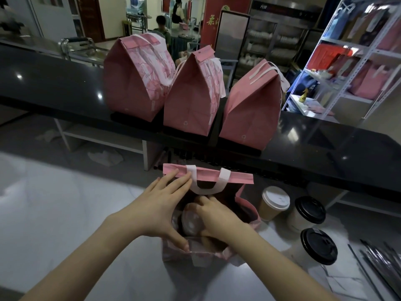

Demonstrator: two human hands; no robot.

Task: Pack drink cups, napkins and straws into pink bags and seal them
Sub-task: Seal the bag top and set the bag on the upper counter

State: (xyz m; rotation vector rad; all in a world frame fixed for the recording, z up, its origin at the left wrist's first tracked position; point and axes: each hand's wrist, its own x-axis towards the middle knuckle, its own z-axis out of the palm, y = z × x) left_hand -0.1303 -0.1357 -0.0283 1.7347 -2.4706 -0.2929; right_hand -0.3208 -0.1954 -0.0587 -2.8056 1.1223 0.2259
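Note:
An open pink bag (217, 178) with white handles stands on the white counter in front of me. My left hand (161, 205) spreads its mouth, fingers straight on the far rim and thumb on the near rim. My right hand (213, 216) reaches down inside the bag and grips a drink cup (191, 220) with a pinkish lid. Three more cups stand to the right of the bag: a brown one with a white lid (273, 202) and two white ones with black lids (309, 210) (318, 246). Wrapped straws (382, 261) lie at the far right.
Three sealed pink bags (136, 77) (191, 92) (253, 105) stand in a row on the raised black counter (54, 83) behind. White napkins (345, 281) lie at the lower right. A metal shelf (351, 61) with more bags stands at the back right. People sit far behind.

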